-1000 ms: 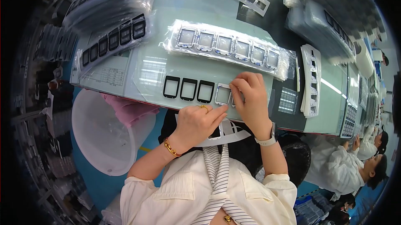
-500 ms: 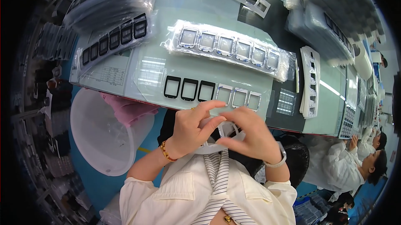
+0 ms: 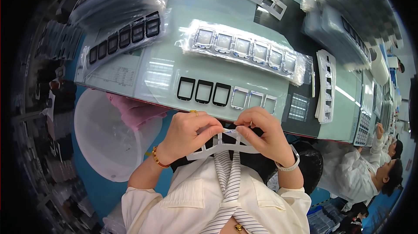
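In front of my body I hold a white strip with cut-out windows (image 3: 217,148) just off the table's near edge. My left hand (image 3: 191,130) pinches its upper edge between thumb and fingers. Close beside it, my right hand (image 3: 266,135) pinches the same edge. Between the fingertips the strip bends upward; its lower bar spans below both hands. Beyond my hands lies a row of small rectangular frames: three black frames (image 3: 203,101) on the left and three white-faced frames (image 3: 240,107) on the right. Behind them is a clear plastic tray (image 3: 187,45) of several white-and-blue frames.
Another clear tray of black frames (image 3: 124,38) lies at left, beside stacked trays (image 3: 122,5). Piled white cut-out strips (image 3: 325,88) lie at right; a loose strip (image 3: 272,10) is farther back. A translucent bin (image 3: 102,142) with pink cloth (image 3: 135,111) stands below left. Co-workers (image 3: 355,171) sit at right.
My hands have straightened the strip sideways, and its lower bar now shows. My right hand, blurred and arched before, now pinches the edge. The table has shifted slightly rightward in view.
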